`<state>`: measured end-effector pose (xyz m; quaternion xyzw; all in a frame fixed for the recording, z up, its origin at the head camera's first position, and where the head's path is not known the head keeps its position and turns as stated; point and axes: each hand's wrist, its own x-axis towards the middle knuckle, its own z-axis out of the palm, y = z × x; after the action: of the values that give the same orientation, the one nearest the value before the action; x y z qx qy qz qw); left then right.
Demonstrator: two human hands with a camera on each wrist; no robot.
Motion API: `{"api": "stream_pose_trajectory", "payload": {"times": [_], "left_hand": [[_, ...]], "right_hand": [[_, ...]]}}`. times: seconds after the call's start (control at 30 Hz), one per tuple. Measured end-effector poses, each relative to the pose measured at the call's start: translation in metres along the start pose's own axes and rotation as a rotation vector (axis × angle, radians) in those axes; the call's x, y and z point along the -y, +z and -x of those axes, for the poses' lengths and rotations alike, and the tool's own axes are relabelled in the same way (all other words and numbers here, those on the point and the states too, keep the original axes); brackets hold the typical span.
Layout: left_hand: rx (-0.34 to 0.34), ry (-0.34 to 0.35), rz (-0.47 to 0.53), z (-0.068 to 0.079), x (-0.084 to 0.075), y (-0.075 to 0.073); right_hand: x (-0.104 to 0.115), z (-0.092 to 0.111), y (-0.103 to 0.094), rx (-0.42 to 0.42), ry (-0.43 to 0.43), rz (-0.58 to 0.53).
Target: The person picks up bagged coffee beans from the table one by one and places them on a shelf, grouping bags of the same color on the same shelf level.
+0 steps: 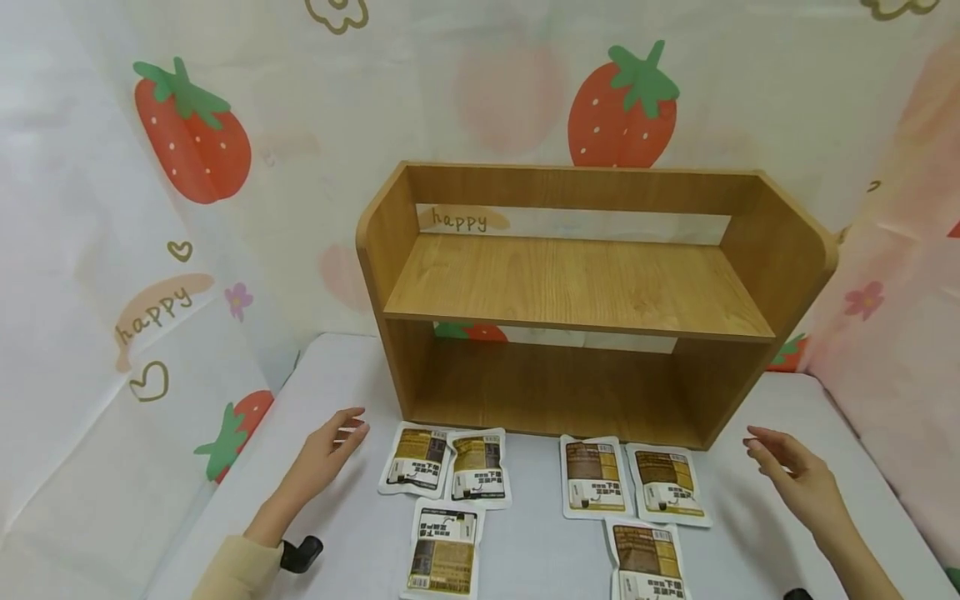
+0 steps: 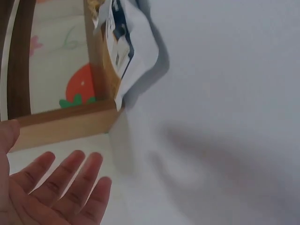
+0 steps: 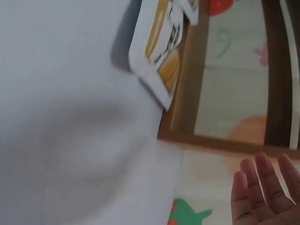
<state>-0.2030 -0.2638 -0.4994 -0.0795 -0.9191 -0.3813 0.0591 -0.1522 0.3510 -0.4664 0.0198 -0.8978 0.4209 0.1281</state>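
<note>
My left hand (image 1: 327, 454) hovers over the table left of the packets, fingers relaxed and nothing held; its spread fingers show in the left wrist view. On the other side my right hand (image 1: 798, 475) is held above the table, fingers loosely bent and free of any object. Nearest the left hand lies a flat white-edged packet (image 1: 417, 460) with brown and dark printing, with a second packet (image 1: 477, 468) beside it and a third packet (image 1: 442, 550) in front. Closest to the right hand is a brown-and-yellow packet (image 1: 667, 483), next to another packet (image 1: 592, 477); one more packet (image 1: 647, 560) lies nearer me.
A two-tier wooden shelf (image 1: 577, 279) stands at the back of the white table (image 1: 536, 542), directly behind the packets. Strawberry-printed cloth (image 1: 300, 167) hangs behind and at both sides. A black strap piece (image 1: 302, 554) is at the left wrist.
</note>
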Motion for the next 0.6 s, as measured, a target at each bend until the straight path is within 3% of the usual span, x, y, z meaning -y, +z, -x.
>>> {"api": "stream_pose_trajectory", "payload": {"times": [0.23, 0.37, 0.6], "left_hand": [[0.112, -0.122, 0.095, 0.018, -0.004, 0.011], [0.184, -0.143, 0.166, 0.028, -0.003, 0.017], [0.28, -0.16, 0.195, 0.042, -0.006, 0.026]], "right_hand": [[0.023, 0.01, 0.028, 0.15, -0.024, -0.095], [0.037, 0.016, 0.047, 0.231, -0.059, -0.18], [0.06, 0.023, 0.076, 0.373, -0.087, -0.289]]}}
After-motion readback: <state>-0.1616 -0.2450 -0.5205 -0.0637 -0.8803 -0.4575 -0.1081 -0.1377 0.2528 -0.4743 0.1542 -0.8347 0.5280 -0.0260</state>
